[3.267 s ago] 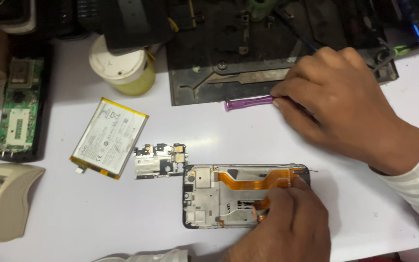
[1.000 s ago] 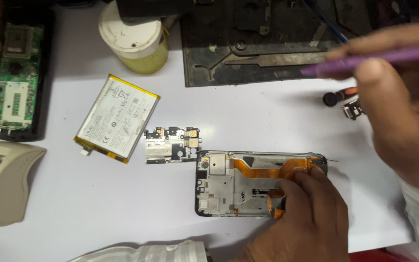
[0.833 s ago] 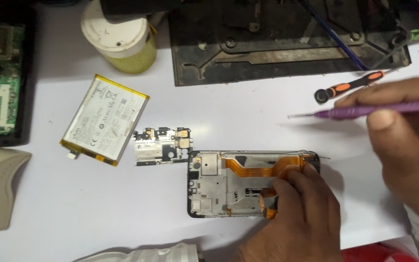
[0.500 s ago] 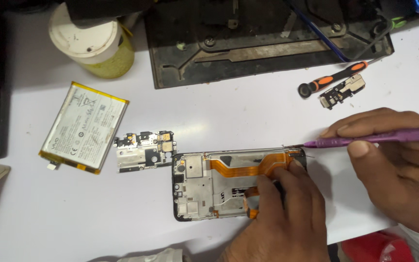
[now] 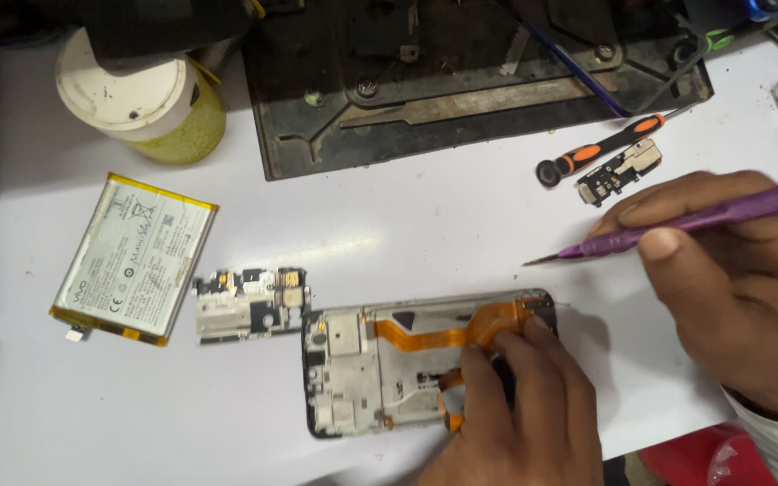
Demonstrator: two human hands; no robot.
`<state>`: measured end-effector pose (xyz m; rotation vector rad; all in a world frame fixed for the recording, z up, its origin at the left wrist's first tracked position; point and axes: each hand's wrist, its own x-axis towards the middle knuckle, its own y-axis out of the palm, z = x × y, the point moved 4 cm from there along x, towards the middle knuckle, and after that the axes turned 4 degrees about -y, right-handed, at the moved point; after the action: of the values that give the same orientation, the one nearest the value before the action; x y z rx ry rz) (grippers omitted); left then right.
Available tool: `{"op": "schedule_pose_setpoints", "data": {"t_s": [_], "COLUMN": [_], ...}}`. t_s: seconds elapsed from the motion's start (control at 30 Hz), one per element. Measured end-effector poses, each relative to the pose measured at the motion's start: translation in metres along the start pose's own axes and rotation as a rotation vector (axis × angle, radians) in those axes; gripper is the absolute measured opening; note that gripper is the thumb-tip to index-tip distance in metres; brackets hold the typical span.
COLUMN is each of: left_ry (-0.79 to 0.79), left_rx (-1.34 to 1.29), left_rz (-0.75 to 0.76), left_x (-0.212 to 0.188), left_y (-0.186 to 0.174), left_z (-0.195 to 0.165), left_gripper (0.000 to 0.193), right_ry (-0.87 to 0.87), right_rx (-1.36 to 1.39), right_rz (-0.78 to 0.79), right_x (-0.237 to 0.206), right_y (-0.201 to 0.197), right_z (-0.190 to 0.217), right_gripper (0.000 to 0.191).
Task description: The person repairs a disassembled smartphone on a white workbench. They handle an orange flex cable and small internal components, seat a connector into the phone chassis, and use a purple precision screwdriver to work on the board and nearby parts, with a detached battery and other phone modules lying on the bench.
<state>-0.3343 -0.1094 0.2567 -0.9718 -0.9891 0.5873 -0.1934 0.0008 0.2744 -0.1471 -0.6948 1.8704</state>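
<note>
One opened phone frame (image 5: 389,369) lies on the white worktop (image 5: 389,234), crossed by one orange flex cable (image 5: 447,331). The left hand (image 5: 520,405) presses its right end, fingers flat. The right hand (image 5: 731,279), right of the frame, grips one purple pointed tool (image 5: 677,223). Left of the frame: one circuit board (image 5: 249,304), one battery (image 5: 134,257). Above-right: one screwdriver (image 5: 601,148), perhaps one small connector board (image 5: 619,171).

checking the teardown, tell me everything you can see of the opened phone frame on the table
The opened phone frame lies flat near the front edge of the white table, long side left to right, back cover off. Silvery metal shields sit in a dark rim; an orange flex cable crosses it. The left hand presses its right end. A separate circuit board lies at its upper left corner.
</note>
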Motion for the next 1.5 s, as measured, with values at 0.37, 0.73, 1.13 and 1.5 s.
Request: {"op": "schedule_pose_setpoints", "data": {"t_s": [0.37, 0.73, 1.13, 1.5], "left_ry": [-0.01, -0.046, -0.052, -0.012], "left_rx": [0.016, 0.031, -0.001, -0.093], "left_rz": [-0.026, -0.017, 0.005, 0.078], "left_x": [-0.004, -0.004, -0.003, 0.001], "left_y": [0.008, 0.011, 0.008, -0.001], "left_z": [-0.013, -0.018, -0.02, -0.016], "left_gripper": [0.019, 0.019, 0.02, 0.023], "right_ry": [0.002, -0.1, -0.316, -0.511], "right_rx": [0.021, 0.051, -0.203, -0.228], "right_rz": [0.045, -0.052, -0.057, 0.107], "right_x": [-0.004, -0.014, -0.058, -0.043], "right_y": [0.0, -0.008, -0.024, -0.022], "right_z": [-0.005, -0.002, -0.014, 0.002], "right_gripper": [0.016, 0.013, 0.017, 0.014]}}
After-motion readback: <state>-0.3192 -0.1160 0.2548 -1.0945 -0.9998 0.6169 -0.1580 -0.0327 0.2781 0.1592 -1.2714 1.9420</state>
